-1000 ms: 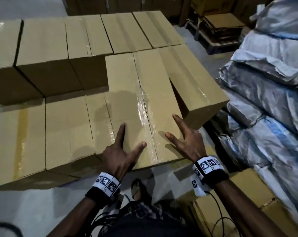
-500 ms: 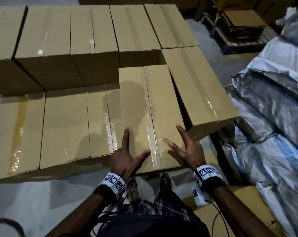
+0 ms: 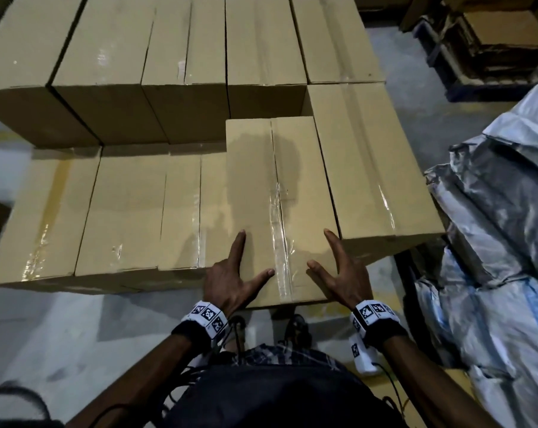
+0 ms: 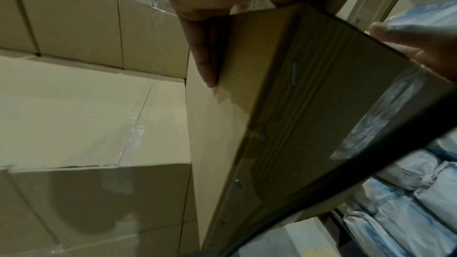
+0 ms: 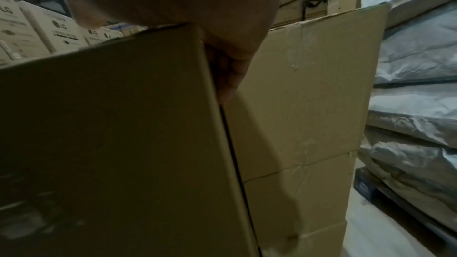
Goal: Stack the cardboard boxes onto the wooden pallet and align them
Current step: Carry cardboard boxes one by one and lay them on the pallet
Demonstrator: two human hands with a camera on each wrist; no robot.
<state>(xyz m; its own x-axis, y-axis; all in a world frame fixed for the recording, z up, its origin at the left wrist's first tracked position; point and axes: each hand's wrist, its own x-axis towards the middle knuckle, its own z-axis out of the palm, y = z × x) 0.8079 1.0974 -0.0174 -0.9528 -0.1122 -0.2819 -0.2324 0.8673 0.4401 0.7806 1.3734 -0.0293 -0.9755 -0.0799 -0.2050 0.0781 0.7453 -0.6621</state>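
Note:
A taped cardboard box (image 3: 277, 196) lies on the lower layer of boxes (image 3: 122, 211), its right side against a same-height box (image 3: 375, 168). My left hand (image 3: 230, 279) sits at its near left corner, and my right hand (image 3: 341, 276) at its near right corner. Each hand has thumb and index finger spread flat on the top. In the left wrist view, straight fingers (image 4: 205, 56) press down the box's (image 4: 309, 105) left side. In the right wrist view, fingers (image 5: 230, 73) reach into the gap between the box (image 5: 111, 134) and its neighbour (image 5: 309, 85). The pallet is hidden under the stack.
A taller row of boxes (image 3: 181, 57) stands behind. Grey plastic-wrapped sacks (image 3: 502, 211) are piled close on the right. A dark pallet with flattened cardboard (image 3: 490, 47) sits at the far right. Grey floor (image 3: 60, 350) lies to my left, and my feet are under the box's near end.
The box has slid away from me and turned from a slant to square against the right-hand box. Both hands stayed on its near corners.

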